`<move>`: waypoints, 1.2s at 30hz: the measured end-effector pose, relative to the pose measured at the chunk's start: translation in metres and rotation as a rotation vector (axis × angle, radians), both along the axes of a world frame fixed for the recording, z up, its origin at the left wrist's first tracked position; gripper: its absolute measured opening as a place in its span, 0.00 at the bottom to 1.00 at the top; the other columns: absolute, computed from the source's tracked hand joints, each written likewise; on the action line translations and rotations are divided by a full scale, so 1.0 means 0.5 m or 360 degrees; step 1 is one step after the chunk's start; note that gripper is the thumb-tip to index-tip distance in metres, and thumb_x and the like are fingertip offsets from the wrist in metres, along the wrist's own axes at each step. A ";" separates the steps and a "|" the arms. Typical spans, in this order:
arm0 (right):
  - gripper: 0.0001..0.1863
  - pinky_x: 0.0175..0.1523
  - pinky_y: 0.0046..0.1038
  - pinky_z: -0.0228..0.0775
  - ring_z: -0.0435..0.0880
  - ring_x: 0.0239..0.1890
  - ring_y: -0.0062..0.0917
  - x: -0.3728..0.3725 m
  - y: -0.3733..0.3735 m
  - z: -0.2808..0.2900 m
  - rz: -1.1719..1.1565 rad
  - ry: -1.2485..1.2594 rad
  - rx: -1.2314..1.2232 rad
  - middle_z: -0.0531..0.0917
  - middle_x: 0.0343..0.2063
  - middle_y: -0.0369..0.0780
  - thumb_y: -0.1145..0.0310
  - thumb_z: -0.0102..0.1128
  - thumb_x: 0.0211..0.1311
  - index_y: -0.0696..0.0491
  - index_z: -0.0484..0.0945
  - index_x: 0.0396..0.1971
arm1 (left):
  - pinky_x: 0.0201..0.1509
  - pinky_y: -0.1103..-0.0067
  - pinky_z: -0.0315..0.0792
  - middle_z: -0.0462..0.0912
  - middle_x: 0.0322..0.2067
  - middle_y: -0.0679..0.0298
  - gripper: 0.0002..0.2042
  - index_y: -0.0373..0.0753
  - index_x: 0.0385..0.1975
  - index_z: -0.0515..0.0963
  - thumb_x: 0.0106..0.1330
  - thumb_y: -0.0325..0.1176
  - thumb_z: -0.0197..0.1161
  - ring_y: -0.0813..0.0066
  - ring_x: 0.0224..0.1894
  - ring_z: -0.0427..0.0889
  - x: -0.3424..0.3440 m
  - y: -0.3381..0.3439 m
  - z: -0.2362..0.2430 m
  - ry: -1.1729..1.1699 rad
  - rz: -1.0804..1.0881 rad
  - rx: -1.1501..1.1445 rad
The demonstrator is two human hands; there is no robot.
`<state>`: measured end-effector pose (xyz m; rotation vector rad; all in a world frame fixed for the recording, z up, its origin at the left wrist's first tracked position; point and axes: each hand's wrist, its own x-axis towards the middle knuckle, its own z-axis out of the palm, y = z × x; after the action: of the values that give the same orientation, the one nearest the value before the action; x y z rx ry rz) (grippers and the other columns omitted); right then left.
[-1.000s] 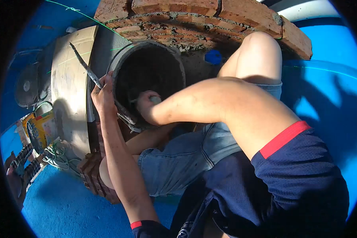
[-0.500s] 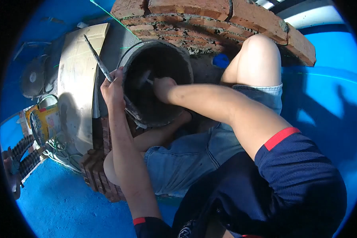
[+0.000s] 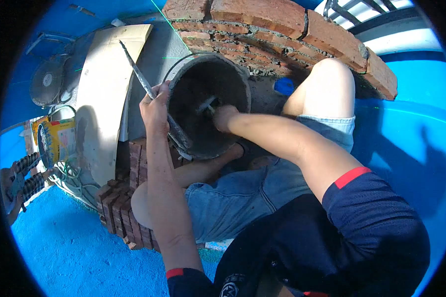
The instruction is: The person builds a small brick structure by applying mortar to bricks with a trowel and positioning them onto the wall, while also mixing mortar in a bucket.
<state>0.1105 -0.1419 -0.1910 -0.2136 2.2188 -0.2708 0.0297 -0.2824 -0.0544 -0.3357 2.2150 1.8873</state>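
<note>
A dark round bucket (image 3: 243,81), its inside coated with grey mortar, is tipped toward me between my legs. My left hand (image 3: 155,110) is closed at the bucket's left rim around a long, thin mortar-crusted stick (image 3: 139,74), whose narrow end points up and away to the left. Inside the bucket, my right hand (image 3: 225,119) grips a small trowel (image 3: 206,104); only a pale, flat part and a bit of handle show, and shadow hides the rest.
Beyond the bucket curves a red brick wall (image 3: 257,20) with rough mortar joints. Left of it lies a cardboard sheet (image 3: 101,74), near a yellow bucket (image 3: 62,141) and a round disc (image 3: 47,80). Stacked bricks (image 3: 121,210) stand by my left knee. Another person's checked sleeves (image 3: 27,171) show far left.
The view has shifted, so the scene sits slightly farther right. My right hand and the trowel have moved lower inside the bucket. My left hand keeps its hold on the stick.
</note>
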 end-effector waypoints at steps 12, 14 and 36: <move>0.14 0.47 0.36 0.75 0.82 0.48 0.33 -0.047 0.063 0.047 0.0342 0.0447 0.0306 0.84 0.42 0.42 0.66 0.56 0.60 0.53 0.83 0.43 | 0.51 0.81 0.67 0.83 0.35 0.65 0.09 0.33 0.36 0.83 0.62 0.31 0.64 0.81 0.39 0.76 0.014 0.002 -0.005 0.0027 0.0002 -0.0011; 0.11 0.42 0.37 0.77 0.84 0.41 0.39 0.006 0.053 0.052 0.0225 0.0572 -0.0156 0.85 0.38 0.44 0.67 0.58 0.57 0.53 0.84 0.36 | 0.46 0.85 0.67 0.83 0.34 0.66 0.09 0.32 0.36 0.83 0.62 0.30 0.64 0.82 0.36 0.75 0.018 0.007 -0.005 0.0049 0.0004 0.0079; 0.10 0.19 0.25 0.65 0.74 0.14 0.19 0.146 0.139 0.144 -0.0960 -0.0336 -0.1679 0.76 0.13 0.36 0.68 0.66 0.45 0.57 0.75 0.15 | 0.43 0.84 0.67 0.81 0.31 0.68 0.09 0.33 0.36 0.83 0.62 0.32 0.66 0.82 0.35 0.75 -0.038 -0.084 -0.049 -0.0016 0.0109 0.0178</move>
<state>0.1834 -0.0723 -0.1192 -0.0556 1.6795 -1.6953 0.0105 -0.3244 -0.0789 -0.4058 2.1064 2.0298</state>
